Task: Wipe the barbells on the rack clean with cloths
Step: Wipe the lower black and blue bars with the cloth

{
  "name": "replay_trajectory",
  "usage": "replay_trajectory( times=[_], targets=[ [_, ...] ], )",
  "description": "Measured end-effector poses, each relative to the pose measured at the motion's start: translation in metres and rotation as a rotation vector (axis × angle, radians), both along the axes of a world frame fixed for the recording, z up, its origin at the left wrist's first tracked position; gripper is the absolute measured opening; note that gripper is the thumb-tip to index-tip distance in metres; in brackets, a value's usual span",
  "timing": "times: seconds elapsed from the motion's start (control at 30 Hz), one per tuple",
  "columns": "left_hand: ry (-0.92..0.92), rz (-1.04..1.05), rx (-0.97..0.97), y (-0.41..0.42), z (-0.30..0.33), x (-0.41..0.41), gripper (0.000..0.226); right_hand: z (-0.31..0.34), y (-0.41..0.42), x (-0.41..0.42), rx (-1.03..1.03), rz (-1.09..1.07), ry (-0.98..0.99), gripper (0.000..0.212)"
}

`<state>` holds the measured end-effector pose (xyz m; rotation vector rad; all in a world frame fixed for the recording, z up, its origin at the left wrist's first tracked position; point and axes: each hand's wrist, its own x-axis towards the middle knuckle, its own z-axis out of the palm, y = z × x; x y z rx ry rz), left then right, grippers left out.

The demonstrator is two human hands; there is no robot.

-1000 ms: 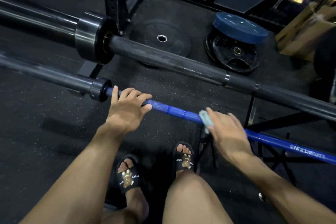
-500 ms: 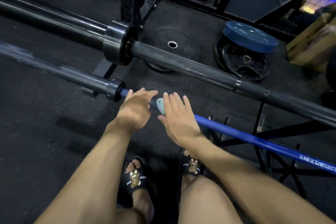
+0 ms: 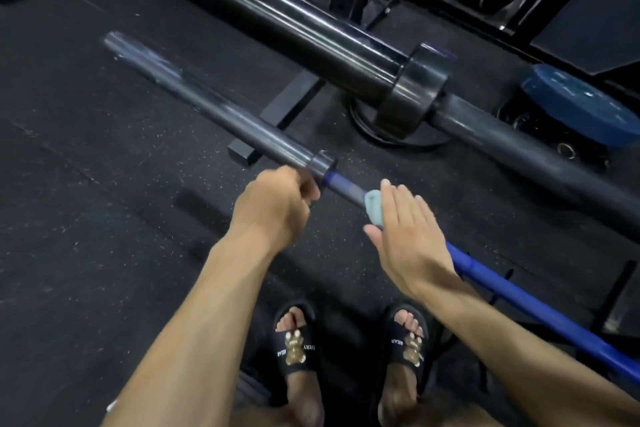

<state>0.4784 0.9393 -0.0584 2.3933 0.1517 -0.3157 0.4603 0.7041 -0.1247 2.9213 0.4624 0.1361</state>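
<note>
Pressing one pale, soft cloth [image 3: 374, 208] onto the smooth blue barbell [image 3: 519, 302] with my right hand [image 3: 410, 239], fingers straight, I curl my left hand [image 3: 273, 208] round the bar by its steel collar [image 3: 320, 165]. One thicker black barbell [image 3: 502, 139] lies beyond; two round plates [image 3: 571, 107] sit stacked on speckled rubber floor [image 3: 86, 218].

We note a blue barbell shaft [image 3: 512, 295] with grey sleeve [image 3: 221, 114], a pale blue-green cloth [image 3: 374, 206], black speckled floor [image 3: 86, 218], and black sandals [image 3: 294, 347] bearing brown bear motifs.
</note>
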Motion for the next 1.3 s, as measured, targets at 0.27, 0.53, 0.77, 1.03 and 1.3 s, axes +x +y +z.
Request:
replay_trajectory(
  times=[0.27,0.53,0.77,1.03,1.3],
  targets=[
    [0.463,-0.346,0.136,-0.029,-0.007,0.026,0.026,0.011,0.014,0.018,0.216,0.084,0.092,0.058],
    [0.507,-0.419,-0.109,-0.046,0.004,0.013,0.037,0.081,-0.003,-0.013,0.669,-0.261,0.540,0.038],
    [0.302,-0.140,-0.616,-0.039,0.058,-0.065,0.027,0.150,-0.006,-0.093,1.812,-0.812,0.583,0.036],
    [0.302,-0.285,-0.859,-0.005,0.166,-0.175,0.043,0.232,0.049,-0.196,2.048,-0.564,0.740,0.045],
    [0.069,-0.332,-0.689,0.019,0.214,-0.235,0.015,0.269,0.064,-0.253,1.706,-0.460,0.640,0.029]
  ],
)
